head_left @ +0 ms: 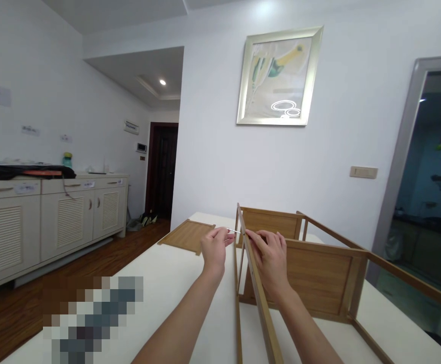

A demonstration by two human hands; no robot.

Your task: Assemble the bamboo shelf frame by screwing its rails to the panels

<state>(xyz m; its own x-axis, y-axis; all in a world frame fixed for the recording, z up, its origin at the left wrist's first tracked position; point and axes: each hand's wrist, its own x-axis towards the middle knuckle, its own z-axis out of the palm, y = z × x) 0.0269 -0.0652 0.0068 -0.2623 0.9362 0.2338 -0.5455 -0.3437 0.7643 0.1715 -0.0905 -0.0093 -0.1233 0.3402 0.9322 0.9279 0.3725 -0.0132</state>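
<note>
A wooden frame (258,283) with brown panels (311,275) stands on the white table (159,298). My left hand (215,247) is closed on a thin metal rod, perhaps a hex key (234,231), whose tip meets the frame's near rail at its upper end. On the other side of that rail, my right hand (269,253) rests with its fingers against the wood, gripping it near the same spot. A separate wooden panel (186,236) lies flat on the table, left of my left hand.
Slim wooden bars (409,278) of the frame reach out to the right. A blurred patch (99,318) covers something at the table's left edge. Beyond the table are a white cabinet (68,217), a wall with a framed picture (281,76) and a doorway (428,202).
</note>
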